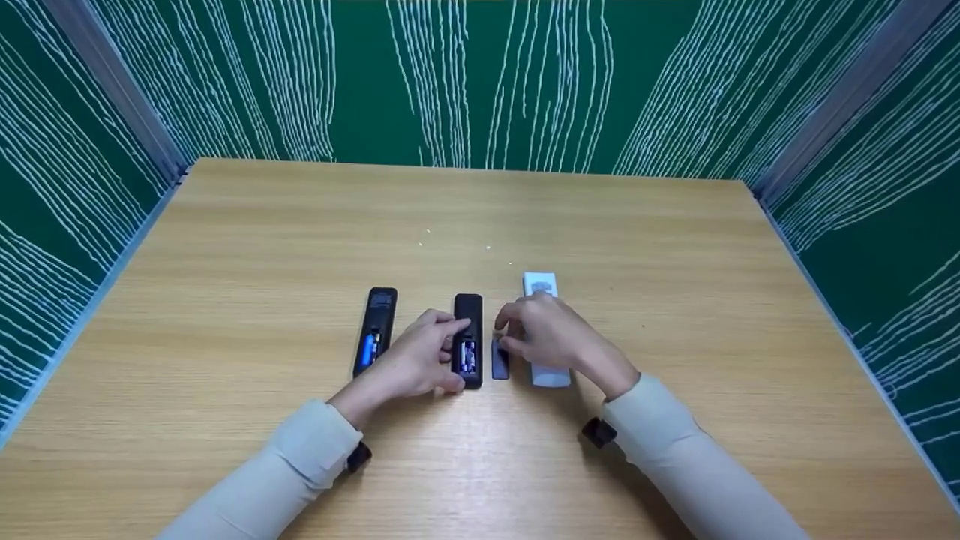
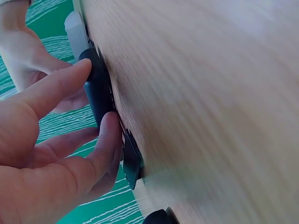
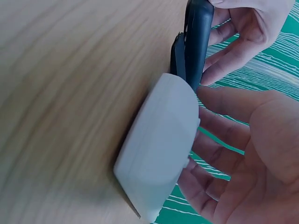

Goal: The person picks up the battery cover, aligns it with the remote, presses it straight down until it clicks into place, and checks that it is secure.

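item one: middle black remote [image 1: 475, 330], set on the table [image 1: 480, 465] in front of you, back upward, between your two hands. its compartment was open, with batteries [image 1: 468, 356] seated inside; it seemed laid this way to put the bay in plain sight.

item two: your left hand [image 1: 420, 356], gripping item one, thumb at the near end and fingers along the left side. the hold was presumably meant to steady the body, and it left the bay uncovered.

item three: battery cover [image 1: 500, 364], dark and slim, just right of item one and roughly parallel to it, a placing that suggested easy reach.

item four: your right hand [image 1: 541, 328], fingers bent over the far end of item three. whether the fingertips had pinched the cover or only hovered by it, you could not tell, as the hand itself hid the contact.

item five: white remote [image 1: 551, 375], lying beneath your right hand, partly covered by it, apparently set aside.

item six: left black remote [image 1: 382, 304], left of your left hand, its bay open on a blue battery [image 1: 367, 349].

item seven: thin dark piece [image 2: 132, 161], tilted, beside your left fingers in the left wrist view.
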The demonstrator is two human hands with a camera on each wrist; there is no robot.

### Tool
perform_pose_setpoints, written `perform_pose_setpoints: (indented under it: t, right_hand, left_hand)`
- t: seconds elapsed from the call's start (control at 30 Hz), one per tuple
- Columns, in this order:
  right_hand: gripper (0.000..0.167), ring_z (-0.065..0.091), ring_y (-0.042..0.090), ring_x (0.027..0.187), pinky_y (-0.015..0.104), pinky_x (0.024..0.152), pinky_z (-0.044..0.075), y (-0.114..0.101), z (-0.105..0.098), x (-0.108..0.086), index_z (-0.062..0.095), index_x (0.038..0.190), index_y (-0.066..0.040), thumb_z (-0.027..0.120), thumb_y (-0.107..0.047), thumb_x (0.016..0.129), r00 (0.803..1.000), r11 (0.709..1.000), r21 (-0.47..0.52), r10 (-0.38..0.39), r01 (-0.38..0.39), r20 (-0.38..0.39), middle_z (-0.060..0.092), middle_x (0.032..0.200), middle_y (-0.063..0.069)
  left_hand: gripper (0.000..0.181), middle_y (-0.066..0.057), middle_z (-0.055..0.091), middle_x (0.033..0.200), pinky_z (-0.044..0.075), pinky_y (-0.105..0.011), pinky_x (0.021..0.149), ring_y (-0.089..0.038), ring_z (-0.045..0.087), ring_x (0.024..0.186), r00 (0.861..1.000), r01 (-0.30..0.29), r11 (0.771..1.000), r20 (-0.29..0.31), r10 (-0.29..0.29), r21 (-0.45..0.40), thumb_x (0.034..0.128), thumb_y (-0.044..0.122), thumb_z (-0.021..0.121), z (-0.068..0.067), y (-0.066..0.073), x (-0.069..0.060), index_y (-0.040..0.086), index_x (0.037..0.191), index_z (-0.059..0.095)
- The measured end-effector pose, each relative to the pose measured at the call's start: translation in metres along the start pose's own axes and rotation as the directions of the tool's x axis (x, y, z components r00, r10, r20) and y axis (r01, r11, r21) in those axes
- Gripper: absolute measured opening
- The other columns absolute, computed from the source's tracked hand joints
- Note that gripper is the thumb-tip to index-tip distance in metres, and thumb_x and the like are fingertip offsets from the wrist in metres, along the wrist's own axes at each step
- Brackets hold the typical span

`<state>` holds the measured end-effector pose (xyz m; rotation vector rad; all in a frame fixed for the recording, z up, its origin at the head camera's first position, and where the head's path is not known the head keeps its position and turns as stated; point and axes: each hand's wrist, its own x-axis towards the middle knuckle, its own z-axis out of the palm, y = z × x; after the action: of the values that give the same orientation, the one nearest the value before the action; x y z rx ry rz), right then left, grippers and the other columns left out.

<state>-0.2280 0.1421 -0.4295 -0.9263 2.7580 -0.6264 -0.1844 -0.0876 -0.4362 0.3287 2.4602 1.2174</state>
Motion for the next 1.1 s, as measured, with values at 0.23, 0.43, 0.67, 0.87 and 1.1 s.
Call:
perform_pose_setpoints:
  t: [0.23,0.43,0.67,0.87,1.1]
  right_hand:
    - [0.010,0.065,0.011,0.072,0.032,0.073,0.058,-0.0002,0.0020,0.0025,0.081,0.102,-0.005,0.078,-0.012,0.096,0.999,0.999,-0.029,-0.042,0.042,-0.010,0.078,0.090,0.004]
    - [0.010,0.063,0.013,0.074,0.040,0.085,0.052,-0.0008,0.0031,0.0035,0.082,0.101,-0.008,0.079,-0.015,0.095,1.000,0.998,-0.055,-0.022,0.021,-0.006,0.078,0.088,0.001]
    - [0.008,0.063,0.015,0.077,0.042,0.087,0.051,-0.0005,0.0036,0.0043,0.082,0.097,-0.008,0.080,-0.015,0.094,1.000,0.998,-0.058,-0.008,0.007,-0.008,0.077,0.086,0.000]
    - [0.006,0.062,0.015,0.075,0.036,0.078,0.054,-0.0005,0.0040,0.0060,0.082,0.096,-0.008,0.080,-0.014,0.094,1.000,0.999,-0.042,0.010,-0.011,-0.001,0.076,0.085,0.001]
    - [0.005,0.060,0.011,0.069,0.029,0.066,0.052,-0.0012,0.0035,0.0069,0.080,0.094,-0.008,0.080,-0.012,0.095,0.999,0.999,0.018,0.027,-0.028,0.017,0.073,0.081,-0.001]
  left_hand:
    - [0.098,-0.016,0.040,0.160,0.057,-0.035,0.104,-0.032,0.062,0.124,1.000,-0.015,1.000,-0.009,0.015,0.006,0.0737,-0.009,0.089,0.0006,-0.0005,0.0003,0.004,0.160,0.044]
    - [0.098,-0.016,0.042,0.158,0.058,-0.033,0.102,-0.031,0.063,0.122,1.000,-0.024,0.999,-0.010,0.025,0.024,0.0735,-0.008,0.090,0.0004,0.0004,0.0001,0.004,0.160,0.046]
    - [0.098,-0.015,0.043,0.157,0.058,-0.033,0.100,-0.030,0.064,0.119,1.000,-0.014,1.000,-0.017,0.015,0.026,0.0726,-0.009,0.090,0.0009,0.0002,0.0008,0.005,0.159,0.047]
    - [0.098,-0.015,0.044,0.156,0.058,-0.034,0.101,-0.030,0.064,0.119,1.000,-0.011,1.000,-0.026,0.011,0.011,0.0712,-0.009,0.091,0.0016,-0.0011,0.0015,0.005,0.159,0.048]
    - [0.099,-0.015,0.043,0.157,0.057,-0.035,0.103,-0.031,0.062,0.121,1.000,-0.004,1.000,-0.019,0.004,-0.017,0.0721,-0.010,0.090,0.0011,-0.0009,0.0018,0.004,0.160,0.046]
